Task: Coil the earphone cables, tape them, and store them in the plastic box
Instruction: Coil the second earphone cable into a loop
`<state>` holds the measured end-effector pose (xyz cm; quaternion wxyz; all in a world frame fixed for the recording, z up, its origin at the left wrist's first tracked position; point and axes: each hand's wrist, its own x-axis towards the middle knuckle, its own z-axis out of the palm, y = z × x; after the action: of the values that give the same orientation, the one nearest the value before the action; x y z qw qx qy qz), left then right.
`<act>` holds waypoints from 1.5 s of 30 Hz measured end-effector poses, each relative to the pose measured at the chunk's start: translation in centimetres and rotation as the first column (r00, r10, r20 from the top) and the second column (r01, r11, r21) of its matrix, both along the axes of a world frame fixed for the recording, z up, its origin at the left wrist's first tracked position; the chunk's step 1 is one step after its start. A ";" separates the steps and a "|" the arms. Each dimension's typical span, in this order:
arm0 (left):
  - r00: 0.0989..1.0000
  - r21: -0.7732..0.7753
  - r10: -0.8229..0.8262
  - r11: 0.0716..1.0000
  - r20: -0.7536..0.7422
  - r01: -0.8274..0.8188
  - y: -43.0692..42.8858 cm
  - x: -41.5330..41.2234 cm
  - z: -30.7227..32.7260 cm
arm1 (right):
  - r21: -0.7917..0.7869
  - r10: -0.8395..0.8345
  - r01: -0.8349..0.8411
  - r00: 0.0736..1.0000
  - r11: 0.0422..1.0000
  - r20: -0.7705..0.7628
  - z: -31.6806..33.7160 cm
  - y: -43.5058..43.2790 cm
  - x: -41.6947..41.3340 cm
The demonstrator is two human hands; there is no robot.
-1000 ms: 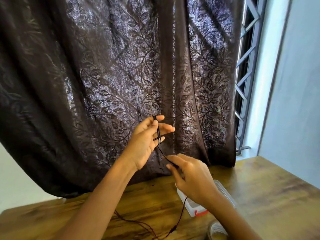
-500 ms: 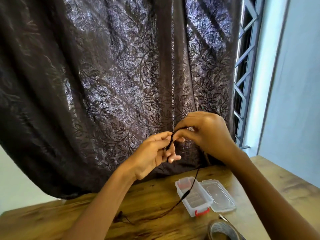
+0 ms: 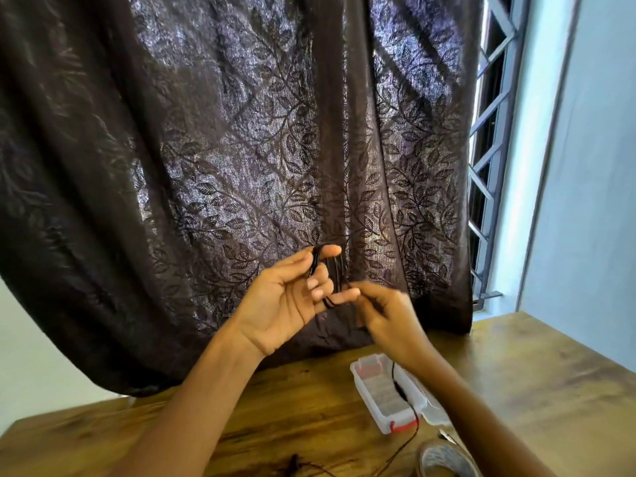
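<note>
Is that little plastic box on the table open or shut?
Open. The box shows its bare inside, and its lid lies flat beside it. The cable hangs across it.

Right hand motion-blurred; tape roll cut by bottom edge; box lid behind forearm.

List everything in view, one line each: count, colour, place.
cable: one, black, looped around left fingers, tail hanging down across the box to the table
box: one, clear with red latch, open on table, centre right
lid: one, clear, lying open right of the box
tape roll: one, greyish, table's bottom edge, right
table: one, brown wood, below
curtain: one, dark brown, leaf pattern, behind
window grille: one, grey, right of curtain
left hand: raised, palm toward camera
right hand: blurred, pinching the cable
</note>
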<state>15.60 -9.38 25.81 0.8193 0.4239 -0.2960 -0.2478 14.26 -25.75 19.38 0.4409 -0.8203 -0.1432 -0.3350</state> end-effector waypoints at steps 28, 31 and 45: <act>0.849 0.403 0.093 0.850 0.520 -0.340 -1.0 -1.2 -1.7 | -0.017 0.474 -0.482 0.867 0.876 -0.154 9.7 -1.8 -1.4; 0.861 0.387 0.092 0.866 0.500 -0.317 -0.7 -1.6 -1.1 | 0.169 0.571 -0.549 0.808 0.819 -0.141 9.1 -2.9 -0.2; 0.989 0.043 0.133 0.990 0.062 -0.136 -0.6 -1.1 -0.9 | 0.594 0.481 -0.320 0.867 0.738 -0.131 2.4 1.3 0.1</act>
<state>14.47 -10.01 24.93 0.8148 0.4693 -0.2850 -0.1861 14.31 -24.40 21.80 0.7365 -0.6440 -0.1522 -0.1402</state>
